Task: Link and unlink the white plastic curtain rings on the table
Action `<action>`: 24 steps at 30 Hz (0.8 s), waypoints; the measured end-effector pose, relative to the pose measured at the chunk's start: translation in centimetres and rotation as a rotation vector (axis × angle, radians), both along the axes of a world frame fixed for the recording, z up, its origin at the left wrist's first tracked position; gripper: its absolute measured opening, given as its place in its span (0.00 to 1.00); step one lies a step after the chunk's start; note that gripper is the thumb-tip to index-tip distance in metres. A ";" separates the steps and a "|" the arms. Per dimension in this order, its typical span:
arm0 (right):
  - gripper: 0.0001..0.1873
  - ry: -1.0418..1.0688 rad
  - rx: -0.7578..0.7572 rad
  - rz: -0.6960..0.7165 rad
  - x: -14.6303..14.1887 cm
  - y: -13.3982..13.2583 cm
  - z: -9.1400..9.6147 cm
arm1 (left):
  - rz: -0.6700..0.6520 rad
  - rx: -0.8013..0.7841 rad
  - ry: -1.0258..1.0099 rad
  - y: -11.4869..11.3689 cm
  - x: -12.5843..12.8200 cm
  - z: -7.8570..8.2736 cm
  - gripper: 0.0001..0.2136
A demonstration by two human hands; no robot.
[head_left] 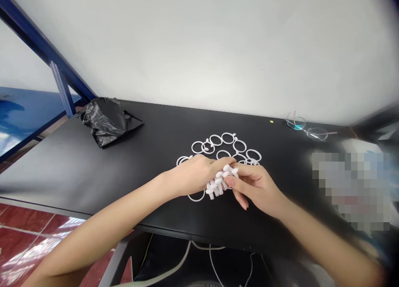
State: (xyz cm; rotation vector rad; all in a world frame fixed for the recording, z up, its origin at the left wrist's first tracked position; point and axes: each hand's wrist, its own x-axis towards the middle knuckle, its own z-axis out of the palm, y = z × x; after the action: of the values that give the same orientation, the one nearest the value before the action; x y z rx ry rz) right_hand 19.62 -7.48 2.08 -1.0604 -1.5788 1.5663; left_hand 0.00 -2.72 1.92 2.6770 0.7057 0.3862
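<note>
A bunch of white plastic curtain rings point(217, 187), with small knobs stacked side by side, is held between both hands above the black table. My left hand point(196, 172) is closed around the bunch from the left, its fingers mostly hidden behind it. On the right side, my right hand point(264, 191) pinches a knob of the bunch between thumb and index finger, while its other fingers curl below. Behind and beside the hands, several loose curtain rings point(240, 146) lie flat on the tabletop, some overlapping. One more loose ring point(196, 200) shows below my left wrist.
A crumpled black plastic bag point(107, 121) lies at the table's back left. Eyeglasses point(317, 133) rest near the wall point(199, 50) at the back right. A blurred, pixelated item point(358, 187) is at far right. Blue metal bars point(46, 42) rise at left; cables point(183, 258) hang below.
</note>
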 end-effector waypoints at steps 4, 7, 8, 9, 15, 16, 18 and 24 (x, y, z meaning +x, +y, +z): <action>0.14 -0.054 0.150 -0.106 -0.6 -0.4 -0.1 | 0.034 0.096 0.032 0.2 -0.3 -0.1 0.22; 0.17 -0.110 0.252 -0.171 -0.7 -0.6 -0.1 | 0.020 0.150 0.054 0.4 -0.4 -0.4 0.23; 0.18 -0.114 0.257 -0.182 -0.7 -0.5 -0.1 | 0.021 0.166 0.058 0.4 -0.4 -0.5 0.22; 0.17 -0.107 0.235 -0.175 -0.7 -0.4 -0.1 | 0.021 0.181 0.058 0.4 -0.4 -0.6 0.22; 0.18 0.023 -0.115 0.151 0.2 0.6 0.3 | 0.016 0.266 0.041 0.3 -0.1 -1.1 0.17; 0.18 0.046 -0.124 0.160 0.3 0.6 0.3 | 0.016 0.286 0.038 0.3 0.0 -1.3 0.14; 0.19 0.073 -0.107 0.150 0.4 0.6 0.2 | 0.003 0.335 0.041 0.6 0.1 -1.7 0.08; 0.20 0.040 0.061 0.086 -0.4 -0.5 -0.4 | -0.060 0.412 0.027 1.0 0.0 -2.2 0.11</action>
State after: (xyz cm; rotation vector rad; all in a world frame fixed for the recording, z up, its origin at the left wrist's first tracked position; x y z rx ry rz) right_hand 19.25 -7.99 1.71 -0.9336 -1.6534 1.5749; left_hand 0.01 -1.70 -0.27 3.0857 0.6044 0.5298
